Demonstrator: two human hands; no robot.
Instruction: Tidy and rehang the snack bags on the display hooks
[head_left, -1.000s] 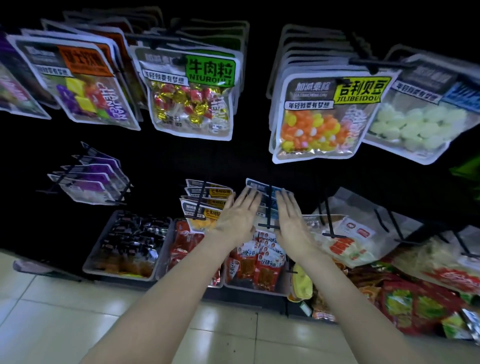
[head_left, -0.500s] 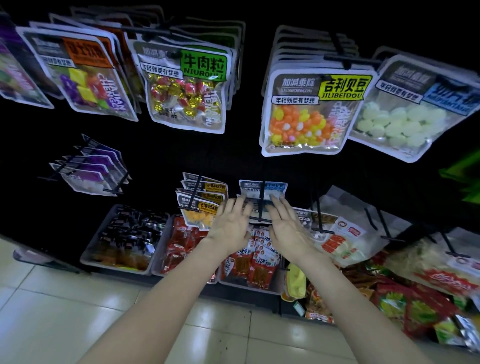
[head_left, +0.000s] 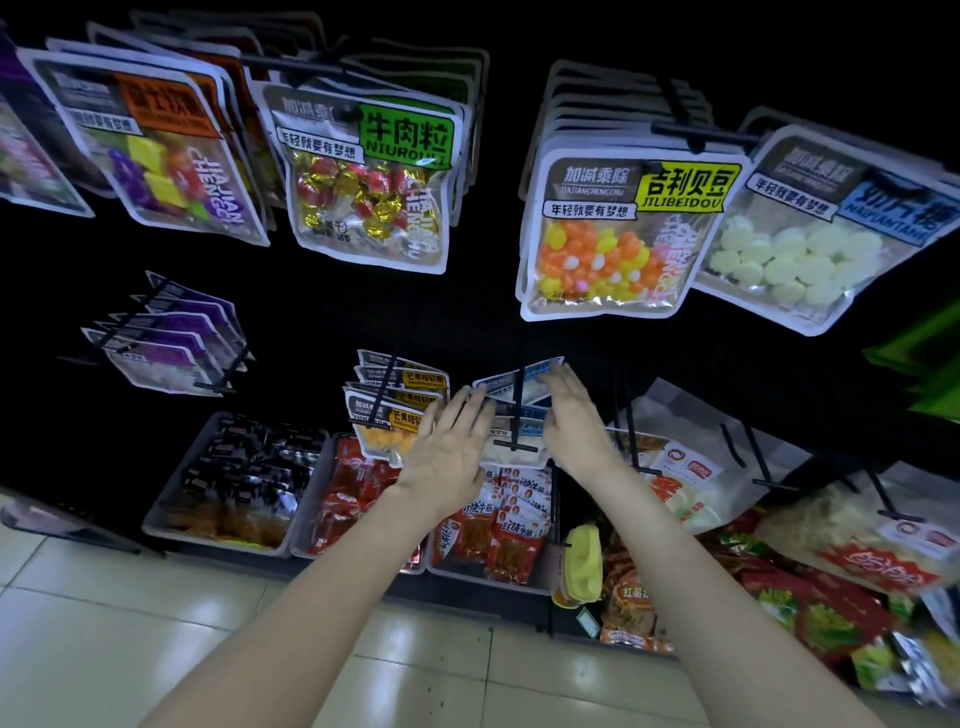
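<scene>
A few blue-labelled snack bags (head_left: 519, 384) hang on a black display hook (head_left: 517, 410) low in the middle of the rack. My left hand (head_left: 447, 457) lies at their left edge with straight fingers touching the bags. My right hand (head_left: 576, 415) reaches along their right edge, fingers extended onto the rearmost bag's top corner. The rear bag sits tilted, its right corner raised. Just left of them, orange-labelled mango bags (head_left: 400, 410) hang on the neighbouring hook.
Above hang rows of bags: beef candy (head_left: 374, 182), jelly beans (head_left: 618, 228), white tablets (head_left: 800, 239), purple bags (head_left: 166, 343) at left. Bins of red packets (head_left: 498, 530) and dark packets (head_left: 234, 483) stand below. Large bags (head_left: 691, 467) crowd the right. Tiled floor lies in front.
Both hands have slid further back along the blue-labelled bags. The rearmost bag has gone from level to tilted, right corner up. The view has shifted slightly.
</scene>
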